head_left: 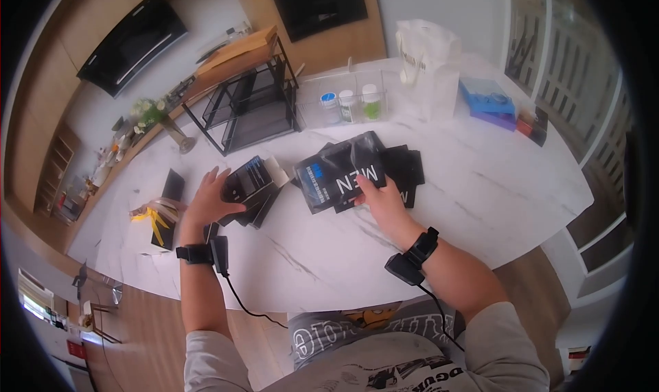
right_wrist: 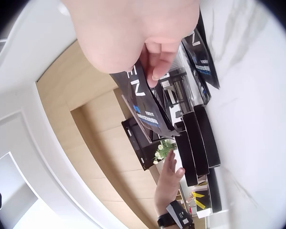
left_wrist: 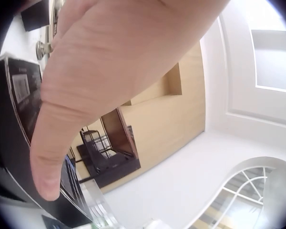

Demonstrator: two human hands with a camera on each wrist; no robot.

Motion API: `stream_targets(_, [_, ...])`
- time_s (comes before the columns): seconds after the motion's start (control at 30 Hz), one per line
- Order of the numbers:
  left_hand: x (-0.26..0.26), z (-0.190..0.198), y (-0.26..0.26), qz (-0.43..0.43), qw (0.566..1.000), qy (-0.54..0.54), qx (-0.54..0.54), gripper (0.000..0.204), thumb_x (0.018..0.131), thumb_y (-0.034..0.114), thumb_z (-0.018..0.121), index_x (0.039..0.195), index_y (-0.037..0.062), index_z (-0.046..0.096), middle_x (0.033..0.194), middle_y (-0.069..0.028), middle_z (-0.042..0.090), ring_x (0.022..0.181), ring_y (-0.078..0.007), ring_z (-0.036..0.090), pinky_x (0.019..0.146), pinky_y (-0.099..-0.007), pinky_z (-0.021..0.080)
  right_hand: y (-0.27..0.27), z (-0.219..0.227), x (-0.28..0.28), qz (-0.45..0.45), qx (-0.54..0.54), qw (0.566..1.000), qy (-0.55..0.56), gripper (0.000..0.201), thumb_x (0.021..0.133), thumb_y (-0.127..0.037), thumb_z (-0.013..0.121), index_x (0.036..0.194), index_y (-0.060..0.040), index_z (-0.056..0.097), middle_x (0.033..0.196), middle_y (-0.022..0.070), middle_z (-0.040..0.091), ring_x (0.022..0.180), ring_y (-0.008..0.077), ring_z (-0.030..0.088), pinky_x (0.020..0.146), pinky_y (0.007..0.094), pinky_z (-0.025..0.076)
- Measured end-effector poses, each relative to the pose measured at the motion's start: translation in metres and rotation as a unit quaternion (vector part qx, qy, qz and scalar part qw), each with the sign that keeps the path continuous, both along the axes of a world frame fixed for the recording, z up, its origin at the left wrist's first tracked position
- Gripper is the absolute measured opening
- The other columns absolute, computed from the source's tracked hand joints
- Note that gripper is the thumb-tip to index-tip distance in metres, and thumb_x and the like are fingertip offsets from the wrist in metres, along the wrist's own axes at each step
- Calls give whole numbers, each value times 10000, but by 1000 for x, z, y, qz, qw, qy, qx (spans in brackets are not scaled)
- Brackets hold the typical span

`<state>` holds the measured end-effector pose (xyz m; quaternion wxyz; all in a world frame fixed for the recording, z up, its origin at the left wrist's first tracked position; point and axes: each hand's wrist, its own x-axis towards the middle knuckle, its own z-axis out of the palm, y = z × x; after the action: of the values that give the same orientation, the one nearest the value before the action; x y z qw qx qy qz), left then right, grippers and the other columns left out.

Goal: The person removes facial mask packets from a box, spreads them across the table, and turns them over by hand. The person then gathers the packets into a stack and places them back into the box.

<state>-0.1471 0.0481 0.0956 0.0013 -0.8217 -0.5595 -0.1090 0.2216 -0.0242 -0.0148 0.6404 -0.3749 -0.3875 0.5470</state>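
Right hand (head_left: 386,205): clamped on black MEN packet (head_left: 338,175) | left hand (head_left: 206,201): fingers apart, beside black boxes (head_left: 248,184)

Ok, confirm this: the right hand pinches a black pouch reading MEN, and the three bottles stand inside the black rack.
Not quite: the head view shows the three bottles in the clear container. The right hand does pinch a black pouch reading MEN.

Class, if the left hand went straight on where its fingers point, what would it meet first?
The left hand would probably meet the black-framed rack beyond its fingertips, though the hand's height is unclear.
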Motion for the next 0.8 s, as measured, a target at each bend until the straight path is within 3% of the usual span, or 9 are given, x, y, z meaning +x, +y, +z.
stream_targets(0.03, [-7,1,6,24,999,17,-32,1045,605,322,909,1488,89,403,1484,-231,426,1378,-403,403,1151,-428,339,0,0,1,7,-1,1000,4,234,997,-179,597,1124,18,591,982,79,678,806,160,651,710,300,525])
stream_targets(0.13, [-9,12,9,31,982,-67,-172,1016,632,316,893,1488,82,397,1476,-213,440,1363,-356,438,1135,-393,362,5,-6,1,19,14,998,54,209,1002,-189,589,1071,8,606,925,80,683,738,154,681,643,271,543])
stream_targets(0.23, [3,20,4,44,975,-63,-209,998,642,297,878,1486,77,395,1440,-197,473,1325,-325,483,1111,-366,388,4,-3,4,36,-4,996,85,203,997,-184,592,1076,2,605,925,75,685,735,154,678,647,268,539])
stream_targets(0.47, [32,33,-17,33,987,-53,-149,999,610,188,869,1481,89,391,1394,-185,472,1253,-347,525,1071,-368,426,1,1,9,98,-44,989,106,200,989,-191,603,1114,-36,602,971,67,670,752,161,671,632,273,537])
stream_targets(0.63, [40,30,-34,-117,981,-118,-97,1101,532,158,867,1505,82,358,1436,-167,431,1341,-325,437,1128,-387,356,4,-1,11,161,-10,959,234,197,984,-177,599,1127,-41,603,992,79,679,784,182,676,656,306,561])
stream_targets(0.8, [54,22,-43,-195,967,-123,-114,1041,562,122,878,1481,80,390,1424,-162,394,1307,-322,448,1108,-376,382,1,6,12,124,-34,980,151,199,993,-145,554,1132,-6,588,992,109,680,777,200,687,665,324,589])
